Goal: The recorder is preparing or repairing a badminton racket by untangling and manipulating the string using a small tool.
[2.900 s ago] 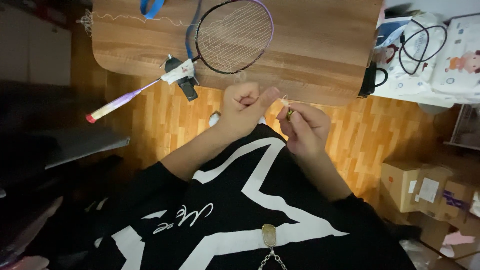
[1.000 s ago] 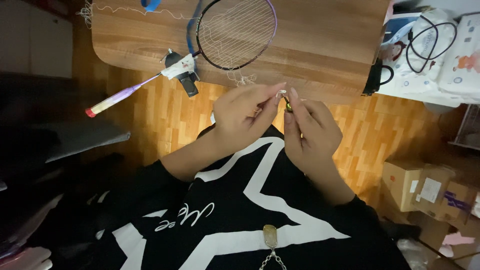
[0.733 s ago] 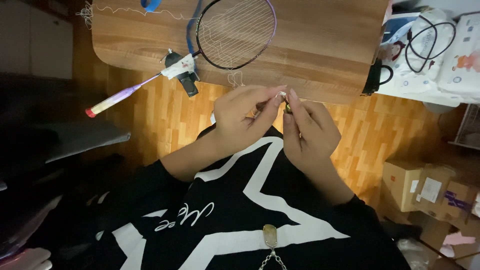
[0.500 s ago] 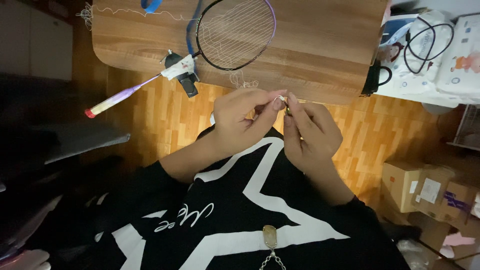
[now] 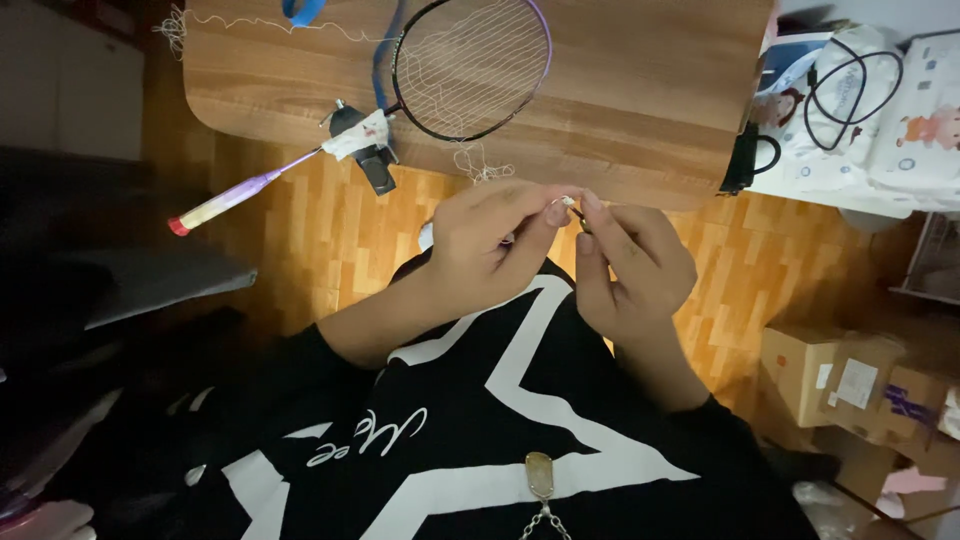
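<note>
A very small pale object (image 5: 567, 201) is pinched between the fingertips of the left hand (image 5: 490, 245) and the right hand (image 5: 630, 265), which are brought together just above the chest; its kind cannot be made out, since most of it is covered by the fingers, and a thin dark sliver seen beside the right index finger is equally unclear. Both hands are closed around this item, the left with thumb and forefinger pressed on it, the right with its fingers curled and its fingertips touching the same spot. Whether a string runs from it is not discernible. Just beyond the hands, a wooden table (image 5: 640, 110) is seen, its far edge cut off by the frame. On it, ahead of the left hand, a badminton racket (image 5: 470, 65) is laid, its head partly strung with loose pale string; its handle (image 5: 235, 195) juts past the table edge, out to the left of the left hand. A tangle of loose string (image 5: 478, 165) lies at the table edge, just ahead of the left hand. Well to the right of the right hand, brown cardboard boxes (image 5: 830, 370) bearing white rectangular labels are stacked on the floor, partly cut off. Farther ahead of the right hand, white printed packaging (image 5: 900, 120) with a black cable (image 5: 850, 85) over it is seen.
</note>
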